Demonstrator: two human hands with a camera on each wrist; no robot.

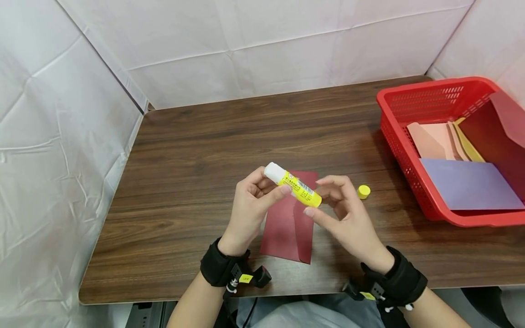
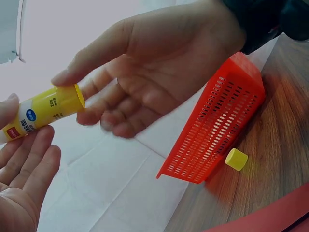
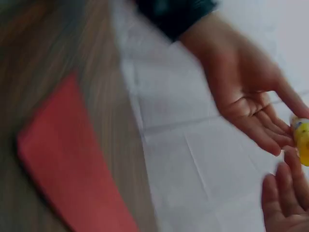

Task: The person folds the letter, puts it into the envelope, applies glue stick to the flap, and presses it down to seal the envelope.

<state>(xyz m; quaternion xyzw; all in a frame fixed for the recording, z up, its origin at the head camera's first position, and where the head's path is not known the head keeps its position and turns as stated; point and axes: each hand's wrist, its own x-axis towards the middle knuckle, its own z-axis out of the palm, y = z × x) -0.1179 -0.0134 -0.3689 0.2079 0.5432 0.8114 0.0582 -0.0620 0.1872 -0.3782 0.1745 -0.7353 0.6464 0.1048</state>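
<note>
A yellow glue stick (image 1: 303, 191) with a white end is held above the table, tilted, its white end up and to the left. My left hand (image 1: 250, 200) grips it near the white end, thumb across the front. At the yellow base, my right hand (image 1: 346, 214) pinches with thumb and fingertips; in the left wrist view the right thumb (image 2: 65, 77) lies against that base. Below both hands a dark red envelope (image 1: 283, 232) lies on the table, partly covered from view. The yellow cap (image 1: 363, 192) stands apart on the wood, right of the right hand.
A red plastic basket (image 1: 410, 182) stands at the right of the wooden table (image 1: 172, 182), holding a purple envelope (image 1: 471, 184) and pink, yellow and dark red paper pieces. White sheeting (image 1: 246, 45) hangs behind and at the sides.
</note>
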